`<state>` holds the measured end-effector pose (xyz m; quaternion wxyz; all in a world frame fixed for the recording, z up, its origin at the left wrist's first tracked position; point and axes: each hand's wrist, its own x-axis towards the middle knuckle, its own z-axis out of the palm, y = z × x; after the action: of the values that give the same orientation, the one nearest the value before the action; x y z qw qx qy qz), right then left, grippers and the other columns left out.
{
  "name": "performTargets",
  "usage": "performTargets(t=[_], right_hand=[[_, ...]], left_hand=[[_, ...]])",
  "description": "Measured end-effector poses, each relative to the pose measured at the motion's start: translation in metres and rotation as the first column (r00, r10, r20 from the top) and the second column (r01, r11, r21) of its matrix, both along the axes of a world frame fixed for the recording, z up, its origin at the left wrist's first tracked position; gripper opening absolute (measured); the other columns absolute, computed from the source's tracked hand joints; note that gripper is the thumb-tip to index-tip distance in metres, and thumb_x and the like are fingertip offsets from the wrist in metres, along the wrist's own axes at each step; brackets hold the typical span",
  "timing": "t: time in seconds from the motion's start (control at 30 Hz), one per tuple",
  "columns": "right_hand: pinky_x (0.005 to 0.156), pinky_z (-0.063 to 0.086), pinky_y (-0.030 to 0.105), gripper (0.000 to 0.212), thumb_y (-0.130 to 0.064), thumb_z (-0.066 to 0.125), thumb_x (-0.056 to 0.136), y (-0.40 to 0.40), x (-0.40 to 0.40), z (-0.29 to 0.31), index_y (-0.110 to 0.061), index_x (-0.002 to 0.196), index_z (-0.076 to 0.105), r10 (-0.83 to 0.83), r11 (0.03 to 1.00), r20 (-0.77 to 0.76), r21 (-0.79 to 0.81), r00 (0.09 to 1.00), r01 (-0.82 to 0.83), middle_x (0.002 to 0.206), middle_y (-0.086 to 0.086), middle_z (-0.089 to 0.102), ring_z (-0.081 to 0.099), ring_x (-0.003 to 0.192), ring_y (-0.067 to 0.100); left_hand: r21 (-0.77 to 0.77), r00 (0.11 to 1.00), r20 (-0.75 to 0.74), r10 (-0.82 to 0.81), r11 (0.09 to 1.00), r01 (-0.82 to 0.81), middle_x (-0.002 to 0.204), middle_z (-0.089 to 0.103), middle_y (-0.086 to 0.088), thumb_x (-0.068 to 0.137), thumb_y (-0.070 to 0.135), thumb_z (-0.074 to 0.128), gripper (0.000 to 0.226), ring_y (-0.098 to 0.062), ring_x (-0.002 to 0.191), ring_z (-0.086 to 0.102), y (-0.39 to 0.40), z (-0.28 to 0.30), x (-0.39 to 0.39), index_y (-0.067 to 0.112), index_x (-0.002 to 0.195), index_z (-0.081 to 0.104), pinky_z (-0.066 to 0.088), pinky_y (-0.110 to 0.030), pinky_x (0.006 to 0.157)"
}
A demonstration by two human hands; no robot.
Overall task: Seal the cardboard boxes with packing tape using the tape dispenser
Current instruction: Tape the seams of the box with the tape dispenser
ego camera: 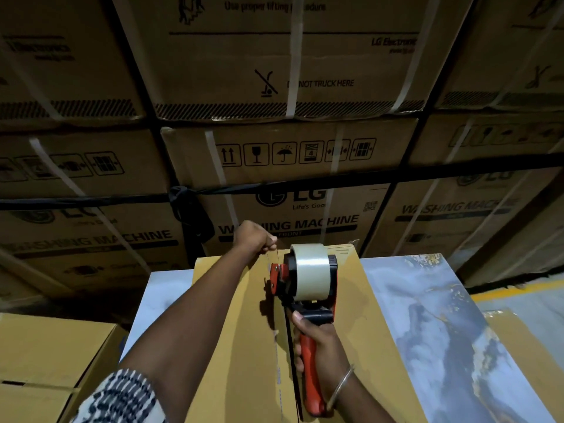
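Two hands share the job in the head view. Her right hand (317,340) is wrapped round the red handle of the tape dispenser (305,288), which sits low over the centre seam of the cardboard box (241,315) lying on the marbled table (427,315). Her left hand (253,238) is curled at the far edge, seemingly pinching the clear tape (309,271) end — likely anchoring it so the strip runs straight. Behind stand strapped washing machine cartons (290,178) — another yellow box (45,349) waits on the left
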<state>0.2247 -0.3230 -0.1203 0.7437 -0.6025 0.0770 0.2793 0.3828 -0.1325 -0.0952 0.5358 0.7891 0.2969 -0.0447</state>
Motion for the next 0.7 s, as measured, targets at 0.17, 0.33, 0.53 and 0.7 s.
performTargets(t=[0.17, 0.33, 0.53, 0.7], right_hand=[[0.042, 0.034, 0.025, 0.045, -0.045, 0.075, 0.069, 0.008, 0.006, 0.005, -0.007, 0.057, 0.053, -0.036, 0.999, -0.042, 0.010, 0.998, 0.037, 0.053, 0.012, 0.044, 0.038, 0.037, 0.021], [0.044, 0.037, 0.026, 0.048, -0.049, 0.080, 0.070, 0.011, 0.014, 0.006, -0.008, 0.063, 0.057, -0.014, 1.000, -0.031, -0.008, 0.999, 0.014, 0.057, 0.013, 0.047, 0.041, 0.040, 0.021], [0.044, 0.039, 0.025, 0.040, -0.043, 0.073, 0.081, 0.015, 0.017, 0.006, -0.010, 0.063, 0.060, -0.016, 1.000, -0.046, -0.023, 0.999, 0.015, 0.056, 0.011, 0.048, 0.042, 0.039, 0.022], [0.043, 0.038, 0.025, 0.041, -0.039, 0.072, 0.085, 0.015, 0.020, 0.004, -0.009, 0.063, 0.056, -0.012, 0.999, -0.044, -0.034, 0.999, 0.011, 0.056, 0.012, 0.047, 0.042, 0.038, 0.021]], left_hand=[[0.094, 0.997, 0.036, -0.066, 0.994, 0.062, 0.075, 0.075, -0.007, 0.091, 0.012, 0.070, 0.013, -0.010, 0.072, 0.068, 0.002, -0.011, 0.014, 0.003, 0.083, 0.077, 0.052, -0.025, 0.069], [0.059, 0.999, 0.049, -0.020, 0.998, 0.017, 0.072, 0.070, -0.005, 0.093, 0.010, 0.068, 0.014, -0.011, 0.065, 0.066, 0.003, -0.020, 0.018, -0.003, 0.089, 0.075, 0.053, -0.026, 0.062], [0.144, 0.999, 0.039, -0.022, 0.990, 0.017, 0.080, 0.063, -0.005, 0.098, 0.008, 0.059, 0.020, -0.004, 0.060, 0.049, -0.002, -0.025, 0.015, -0.006, 0.095, 0.072, 0.033, -0.020, 0.050], [0.190, 1.000, 0.004, -0.023, 0.981, 0.022, 0.081, 0.066, -0.010, 0.098, 0.006, 0.056, 0.020, -0.003, 0.060, 0.053, -0.004, -0.025, 0.016, -0.002, 0.091, 0.073, 0.036, -0.019, 0.049]])
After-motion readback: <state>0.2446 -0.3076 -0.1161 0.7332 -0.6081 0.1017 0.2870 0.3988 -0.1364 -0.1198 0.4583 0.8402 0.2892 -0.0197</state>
